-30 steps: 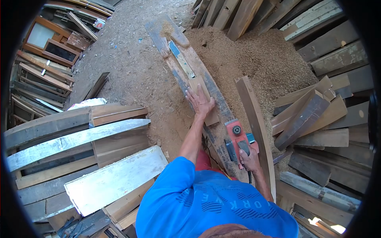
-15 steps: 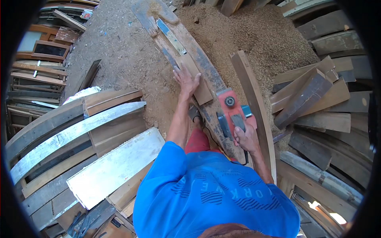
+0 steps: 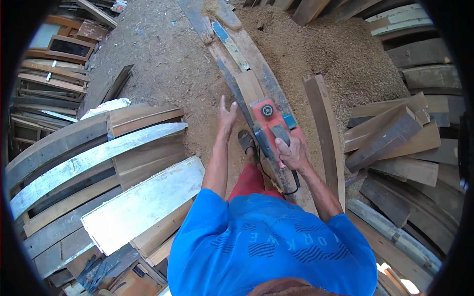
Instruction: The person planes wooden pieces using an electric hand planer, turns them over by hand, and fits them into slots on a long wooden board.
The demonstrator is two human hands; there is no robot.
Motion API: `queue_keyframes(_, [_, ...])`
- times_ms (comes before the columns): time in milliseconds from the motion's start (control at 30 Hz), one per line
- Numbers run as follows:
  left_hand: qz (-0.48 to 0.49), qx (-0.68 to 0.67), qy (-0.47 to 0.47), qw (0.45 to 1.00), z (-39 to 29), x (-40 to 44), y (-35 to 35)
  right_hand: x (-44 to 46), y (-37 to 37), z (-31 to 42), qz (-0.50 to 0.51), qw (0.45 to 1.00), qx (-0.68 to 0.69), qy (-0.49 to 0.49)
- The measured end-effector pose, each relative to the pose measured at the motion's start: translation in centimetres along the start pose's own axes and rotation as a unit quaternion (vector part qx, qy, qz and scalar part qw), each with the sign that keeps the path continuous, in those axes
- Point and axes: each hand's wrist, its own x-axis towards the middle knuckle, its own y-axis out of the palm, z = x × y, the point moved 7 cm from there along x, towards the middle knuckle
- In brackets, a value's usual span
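Note:
My right hand grips the rear handle of a red electric planer. The planer's front sits over the near end of a short wooden board, which lies on a long narrow workbench plank. My left hand is in the air to the left of the board, fingers apart, holding nothing. Against the board's far end lies a narrow strip with worn blue paint. The planer's black cord hangs from the back of its handle.
A long timber beam stands right of the bench, beside a heap of wood shavings. Stacked boards lie to the right. On the left are a white panel and more planks. My sandalled foot is beside the bench.
My left hand has come off the board and is now beside it. The planer has moved forward and left onto the board's near end, with my right hand still on it.

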Motion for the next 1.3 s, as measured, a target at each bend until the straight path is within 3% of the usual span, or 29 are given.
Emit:
queue_keyframes(67, [-0.001,-0.047,-0.050,0.998,3.1,-1.8,-1.5,2.3,0.5,1.0,0.001,1.000,0.000,0.012])
queue_keyframes(200, [0.026,0.058,-0.098,0.993,15.1,-6.9,-2.7,7.7,1.3,2.8,-0.007,1.000,0.001,0.016])
queue_keyframes(333, [0.089,0.190,-0.157,0.965,19.4,-14.3,-4.3,13.0,1.4,5.6,-0.033,0.999,0.012,-0.034])
queue_keyframes(433, [0.130,0.214,-0.228,0.941,18.2,-17.8,-5.8,17.0,1.1,7.8,-0.074,0.994,-0.012,-0.077])
queue_keyframes(533, [0.140,0.226,-0.221,0.938,18.6,-19.1,-6.7,20.4,1.1,8.9,-0.038,0.999,-0.010,0.004])
queue_keyframes(633, [0.128,0.247,-0.183,0.943,19.4,-19.6,-7.4,19.8,1.1,9.9,-0.020,0.998,0.053,0.000])
queue_keyframes(733, [0.142,0.248,-0.227,0.931,18.8,-20.5,-8.9,17.0,1.9,7.7,-0.015,0.991,0.130,0.004])
queue_keyframes(933, [0.175,0.226,-0.322,0.902,18.8,-23.4,-9.4,4.3,3.0,2.8,0.012,0.994,0.107,0.034])
queue_keyframes(1100, [0.194,0.203,-0.310,0.908,19.8,-24.5,-8.1,-3.7,4.4,-0.3,0.015,0.993,0.098,0.058])
queue_keyframes(1300, [0.199,0.165,-0.347,0.902,24.9,-25.4,-6.4,2.7,5.0,1.6,-0.023,0.995,0.096,0.027])
